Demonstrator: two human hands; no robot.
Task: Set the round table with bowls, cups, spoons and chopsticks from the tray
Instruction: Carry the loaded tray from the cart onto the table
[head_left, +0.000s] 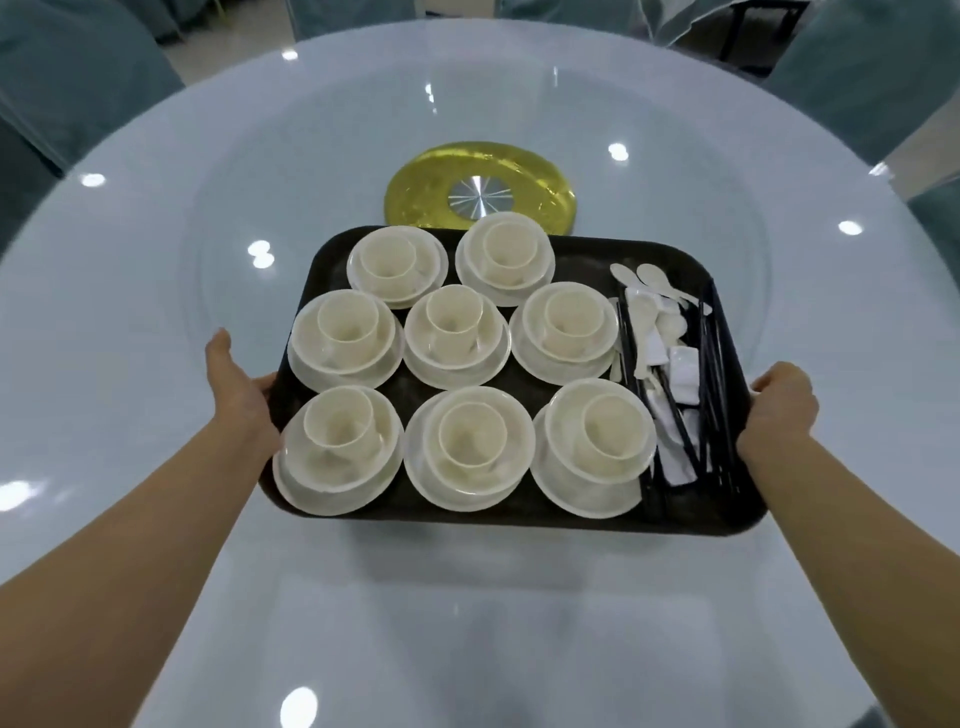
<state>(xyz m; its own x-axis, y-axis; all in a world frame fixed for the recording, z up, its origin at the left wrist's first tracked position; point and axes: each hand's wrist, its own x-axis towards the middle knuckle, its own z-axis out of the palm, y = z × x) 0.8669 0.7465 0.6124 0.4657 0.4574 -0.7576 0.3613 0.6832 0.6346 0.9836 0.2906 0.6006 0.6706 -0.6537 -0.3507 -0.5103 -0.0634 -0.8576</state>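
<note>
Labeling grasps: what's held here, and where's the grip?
The dark tray, gripped with both hands: left hand on its left edge, right hand on its right edge. Bowls, cups and cutlery ride on it untouched.

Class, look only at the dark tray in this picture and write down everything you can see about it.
The tray is a dark brown rectangle with rounded corners and a low raised rim, plastic by its look. It lies flat over the round table. Eight stacks of white cups in bowls fill most of it; spoons and black chopsticks lie along its right side. The left hand and right hand hold its short edges.
</note>
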